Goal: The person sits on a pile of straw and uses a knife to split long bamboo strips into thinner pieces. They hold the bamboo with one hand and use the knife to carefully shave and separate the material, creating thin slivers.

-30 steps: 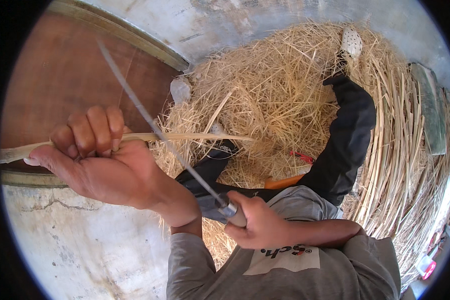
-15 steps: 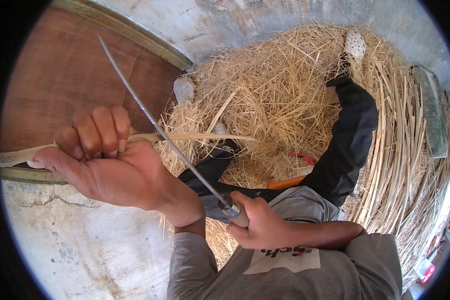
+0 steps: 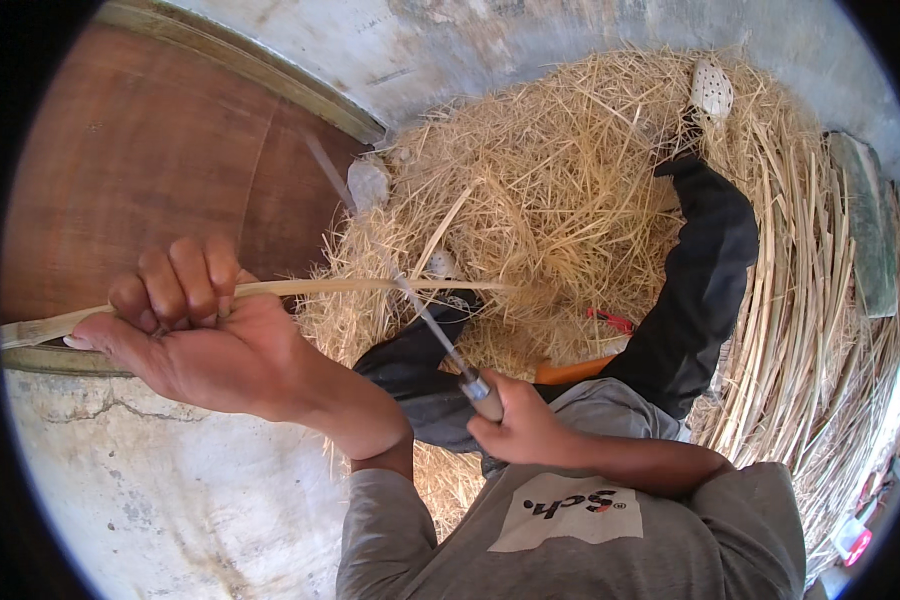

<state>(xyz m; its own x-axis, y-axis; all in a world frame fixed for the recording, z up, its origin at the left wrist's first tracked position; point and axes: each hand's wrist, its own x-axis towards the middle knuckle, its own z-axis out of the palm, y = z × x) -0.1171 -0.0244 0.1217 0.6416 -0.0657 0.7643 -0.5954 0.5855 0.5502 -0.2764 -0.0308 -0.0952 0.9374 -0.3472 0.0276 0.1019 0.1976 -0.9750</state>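
Observation:
A pale bamboo strip (image 3: pixel 370 286) runs nearly level from the left edge to above the shavings. My left hand (image 3: pixel 210 340) is closed round it, palm turned up, the thumb along its left part. In my right hand (image 3: pixel 515 420) is the handle of a long, thin-bladed knife (image 3: pixel 430 325). Its blade slants up and to the left, crossing the strip to the right of my left hand; the outer half is smeared by motion. Whether the edge touches the strip I cannot tell.
A heap of straw-coloured shavings (image 3: pixel 570 190) surrounds my legs in dark trousers (image 3: pixel 700 270). Long split strips (image 3: pixel 770 350) lie bundled at the right. An orange handle-like thing (image 3: pixel 575 370) and a small red object (image 3: pixel 610 320) sit near my lap. A brown door (image 3: pixel 170 150) stands at the left.
The knife has slid right along the strip, away from my left hand, and its blade now blurs. My right hand has shifted slightly right and up. The left hand stays nearly in place.

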